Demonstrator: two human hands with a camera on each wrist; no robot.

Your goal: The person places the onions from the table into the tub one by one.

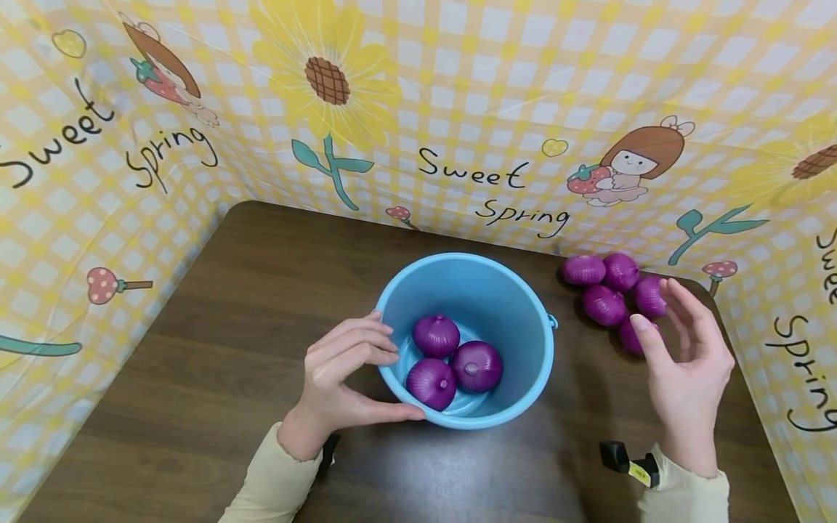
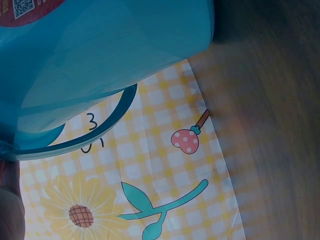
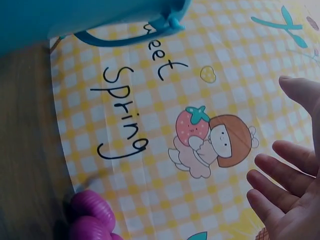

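A light blue bucket (image 1: pixel 458 263) stands upright on the table, and in the head view three purple onions (image 1: pixel 476 366) lie on its bottom. At the bucket's left side, my left hand (image 1: pixel 346 370) holds the rim, fingers at the left edge and thumb along the front. My right hand (image 1: pixel 693 363) is to the right of the bucket with nothing in it, thumb and fingers spread apart. It overlaps the nearest of several purple onions (image 1: pixel 604 305) grouped at the table's back right. In the right wrist view the right fingers (image 3: pixel 285 177) hang apart from everything.
The brown wooden table (image 1: pixel 216 349) is enclosed by a yellow checked cloth (image 1: pixel 458 109) with printed flowers and lettering. In the left wrist view, the bucket's handle (image 2: pixel 112 120) hangs beside its wall. A black wrist strap piece (image 1: pixel 628 465) shows at the right sleeve.
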